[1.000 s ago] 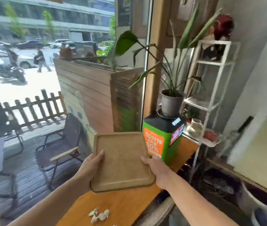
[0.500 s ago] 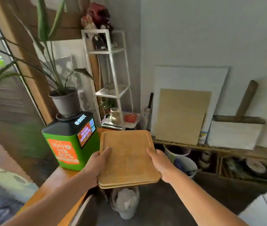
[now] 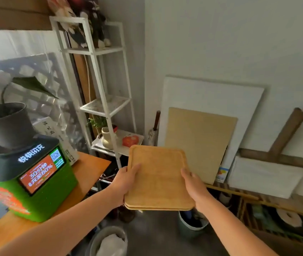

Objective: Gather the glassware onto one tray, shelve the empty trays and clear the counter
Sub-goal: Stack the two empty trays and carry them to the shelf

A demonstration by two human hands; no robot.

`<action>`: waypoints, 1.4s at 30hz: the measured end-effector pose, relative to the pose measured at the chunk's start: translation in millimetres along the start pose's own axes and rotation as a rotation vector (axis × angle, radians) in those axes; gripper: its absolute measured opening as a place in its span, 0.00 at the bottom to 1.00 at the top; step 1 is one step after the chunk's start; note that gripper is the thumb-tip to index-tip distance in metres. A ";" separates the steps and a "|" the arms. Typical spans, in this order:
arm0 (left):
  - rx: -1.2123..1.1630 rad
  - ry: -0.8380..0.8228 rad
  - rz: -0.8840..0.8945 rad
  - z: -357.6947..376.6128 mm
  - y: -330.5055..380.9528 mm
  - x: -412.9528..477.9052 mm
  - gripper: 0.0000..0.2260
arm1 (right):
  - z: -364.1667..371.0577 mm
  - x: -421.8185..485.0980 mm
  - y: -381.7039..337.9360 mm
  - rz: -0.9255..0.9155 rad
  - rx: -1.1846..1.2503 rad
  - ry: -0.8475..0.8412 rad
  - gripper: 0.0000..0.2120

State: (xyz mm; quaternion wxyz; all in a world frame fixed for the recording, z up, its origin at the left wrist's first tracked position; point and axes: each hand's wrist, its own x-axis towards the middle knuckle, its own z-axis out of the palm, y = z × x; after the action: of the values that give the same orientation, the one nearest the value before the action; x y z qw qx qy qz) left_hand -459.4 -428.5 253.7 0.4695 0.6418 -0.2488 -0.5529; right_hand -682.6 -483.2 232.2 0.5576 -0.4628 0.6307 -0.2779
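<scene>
Two stacked wooden trays are held in mid-air, just right of the white metal shelf unit and a little in front of it; rectangular, rounded corners, raised rim, pale matte bamboo-like grain, both edges seen as two thin layers at the near side. The stack is tilted slightly, far edge higher. The left hand is clamped on the stack's left edge, thumb laid over the top rim, fingers hidden underneath. The right hand is clamped on the right edge likewise, thumb on top, fingers under and out of sight. Both bare forearms are stretched forward from the lower corners, wrists roughly straight. The shelf unit is made of thin white painted tubing with perforated mesh shelves; on its lowest shelf a cream ceramic vase with a small green sprig and an orange-red rounded object are seen, the latter blurred. Left of the shelf unit, an orange-brown smooth wooden counter is seen, with a glossy green box-shaped kiosk on it, black top, lit screen. A dark grey round plant pot is set on the kiosk's top. Right of the shelf unit, flat white and tan boards are leaned against the pale wall.
</scene>
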 end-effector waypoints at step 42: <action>-0.277 1.028 -0.165 -98.8 297.9 548.2 0.15 | 334.1 647.9 -441.1 -0.362 -0.644 -0.757 0.24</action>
State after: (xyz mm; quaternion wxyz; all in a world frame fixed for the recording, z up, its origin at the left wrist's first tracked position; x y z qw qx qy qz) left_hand -161.6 -985.5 248.9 0.5661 0.7791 0.1397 -0.2303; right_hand -208.4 -1190.9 250.7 0.5188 -0.7803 0.3486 0.0246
